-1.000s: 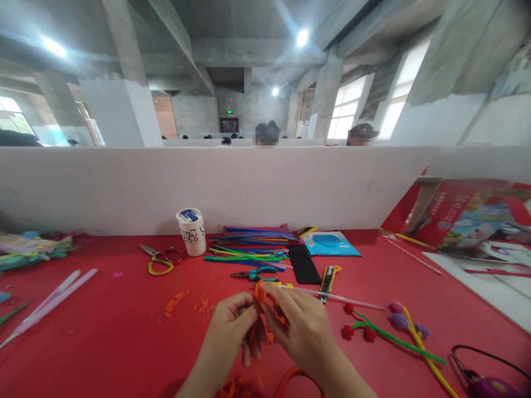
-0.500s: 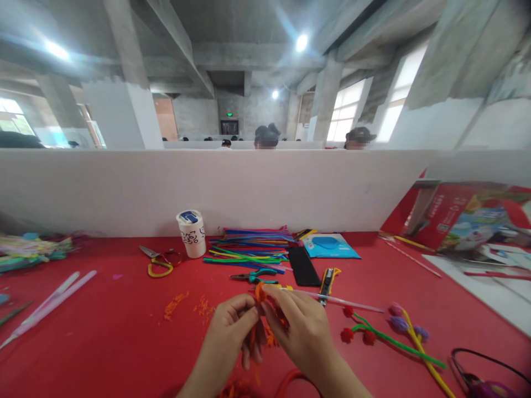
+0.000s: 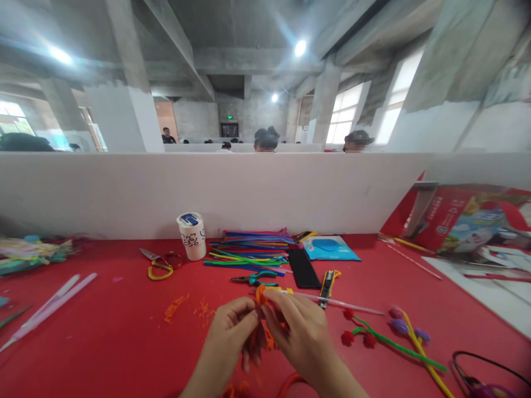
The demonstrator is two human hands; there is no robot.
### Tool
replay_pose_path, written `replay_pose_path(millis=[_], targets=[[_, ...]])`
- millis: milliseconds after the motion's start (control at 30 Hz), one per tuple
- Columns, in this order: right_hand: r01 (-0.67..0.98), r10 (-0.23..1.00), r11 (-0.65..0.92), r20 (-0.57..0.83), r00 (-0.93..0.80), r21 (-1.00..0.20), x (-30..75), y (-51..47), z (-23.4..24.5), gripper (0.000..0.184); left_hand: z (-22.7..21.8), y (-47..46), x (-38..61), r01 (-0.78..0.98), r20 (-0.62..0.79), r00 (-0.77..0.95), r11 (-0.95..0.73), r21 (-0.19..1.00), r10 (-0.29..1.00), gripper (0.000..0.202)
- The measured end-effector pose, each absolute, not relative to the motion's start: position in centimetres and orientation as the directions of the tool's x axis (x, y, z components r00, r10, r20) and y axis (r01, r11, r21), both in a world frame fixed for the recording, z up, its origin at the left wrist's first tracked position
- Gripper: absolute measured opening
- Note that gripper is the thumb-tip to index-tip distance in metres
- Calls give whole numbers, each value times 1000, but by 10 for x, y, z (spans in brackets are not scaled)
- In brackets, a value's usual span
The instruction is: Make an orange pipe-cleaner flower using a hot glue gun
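My left hand [image 3: 234, 331] and my right hand [image 3: 296, 326] meet over the red table. Pinched between their fingertips is an orange pipe cleaner [image 3: 260, 294], bent into a small loop at the top. My fingers cover much of it. Orange fluff [image 3: 175, 309] lies in small heaps to the left of my hands, and more shows below them. Just beyond my fingertips are teal-handled pliers [image 3: 259, 277]. Behind the pliers lies a bundle of coloured pipe cleaners [image 3: 251, 247].
Yellow-handled scissors [image 3: 160, 265] and a white cup [image 3: 192, 237] stand left of the bundle. A black phone [image 3: 304, 268], utility knife [image 3: 327, 287] and blue wipes packet [image 3: 332, 248] lie right. Pipe-cleaner stems with red pompoms [image 3: 369, 338] are near my right hand. A white partition [image 3: 265, 190] borders the table.
My hands stay in nearly the same place, with the orange pipe cleaner still between the fingertips. The view has tilted slightly. A person has come into sight at the far left back.
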State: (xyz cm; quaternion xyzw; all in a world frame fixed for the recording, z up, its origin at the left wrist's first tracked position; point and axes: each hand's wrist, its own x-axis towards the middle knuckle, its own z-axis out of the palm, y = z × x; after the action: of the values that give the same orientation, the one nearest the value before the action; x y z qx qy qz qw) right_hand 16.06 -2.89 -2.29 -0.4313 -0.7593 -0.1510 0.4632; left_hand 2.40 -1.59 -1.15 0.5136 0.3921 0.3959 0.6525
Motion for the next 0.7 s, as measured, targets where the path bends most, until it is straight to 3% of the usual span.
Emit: replay_pose_path(millis=[67, 167, 233, 300, 500, 600, 700], targets=[[778, 538, 593, 822, -188, -210, 161, -30, -22, 16, -13, -15, 24, -109, -107, 377, 159, 981, 920, 25], [747, 665, 539, 740, -95, -389, 168, -28, -18, 16, -14, -12, 22, -101, -105, 330, 146, 984, 938, 22], [806, 835, 326, 551, 0, -494, 178, -21, -16, 20, -15, -7, 18, -92, -103, 288, 135, 987, 952, 19], [898, 965, 10, 241, 107, -439, 190, -9, -21, 23, -15, -2, 12, -66, -76, 246, 95, 993, 966, 19], [889, 972, -232, -125, 198, -396, 207, 27, -75, 18, -13, 4, 3, -20, 15, 161, -12, 1000, 987, 18], [834, 961, -267, -194, 196, -482, 207, 34, -92, 28, -10, 2, 4, -66, 14, 159, -3, 998, 987, 16], [727, 964, -265, -187, 189, -633, 209, 35, -87, 25, -7, 1, 3, -148, 3, 162, 21, 989, 987, 14]])
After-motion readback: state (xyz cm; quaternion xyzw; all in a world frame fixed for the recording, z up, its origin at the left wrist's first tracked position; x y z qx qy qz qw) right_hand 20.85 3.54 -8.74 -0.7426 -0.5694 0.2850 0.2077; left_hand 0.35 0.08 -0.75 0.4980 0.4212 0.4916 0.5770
